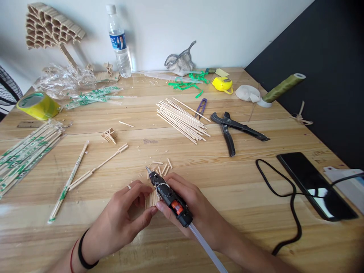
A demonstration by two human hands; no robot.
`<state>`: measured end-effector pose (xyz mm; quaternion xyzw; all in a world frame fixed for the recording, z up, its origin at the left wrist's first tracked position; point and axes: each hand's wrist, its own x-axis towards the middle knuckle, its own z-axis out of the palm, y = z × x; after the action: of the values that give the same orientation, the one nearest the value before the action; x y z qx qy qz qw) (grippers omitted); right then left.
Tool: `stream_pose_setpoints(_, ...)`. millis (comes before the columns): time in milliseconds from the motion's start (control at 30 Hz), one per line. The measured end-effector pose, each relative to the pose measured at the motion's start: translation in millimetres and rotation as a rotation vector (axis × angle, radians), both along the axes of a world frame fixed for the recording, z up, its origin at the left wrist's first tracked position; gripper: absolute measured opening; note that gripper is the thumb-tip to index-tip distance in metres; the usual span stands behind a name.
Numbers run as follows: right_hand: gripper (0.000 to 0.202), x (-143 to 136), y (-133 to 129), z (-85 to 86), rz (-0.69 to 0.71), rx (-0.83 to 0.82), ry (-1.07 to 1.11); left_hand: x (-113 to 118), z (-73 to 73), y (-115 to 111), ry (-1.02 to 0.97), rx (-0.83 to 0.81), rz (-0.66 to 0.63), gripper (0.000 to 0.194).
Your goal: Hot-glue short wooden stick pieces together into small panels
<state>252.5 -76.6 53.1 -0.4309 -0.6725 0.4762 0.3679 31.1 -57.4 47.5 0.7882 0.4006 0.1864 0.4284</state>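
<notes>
My left hand point(127, 210) pinches a small panel of short wooden sticks point(150, 200) between thumb and fingers, low over the table. In my right hand point(190, 203) is a black hot glue gun point(170, 197), its fingers closed around the body. The gun's metal nozzle points up and left, past the panel, and a clear glue stick point(206, 246) runs out of its back. My right thumb is close to the panel's right edge; whether it touches is hard to see. Several cut stick pieces point(165, 168) lie just beyond the nozzle.
Long wooden sticks point(182, 121) lie in a pile mid-table, beside purple snips point(201, 108) and a black cutter point(236, 129). Right: a phone point(313, 185) and black cable point(295, 216). Left: wrapped chopsticks point(28, 151) and tape point(40, 106). A water bottle point(118, 45) stands behind.
</notes>
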Motion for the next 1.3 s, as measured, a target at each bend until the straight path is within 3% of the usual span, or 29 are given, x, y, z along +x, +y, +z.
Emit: stream_pose_setpoints(1300,0.017,1.6,-1.6,-6.1,0.04,-0.022,-0.032,0.7,-1.3,1.2,0.02,0.027,-0.024,0.006)
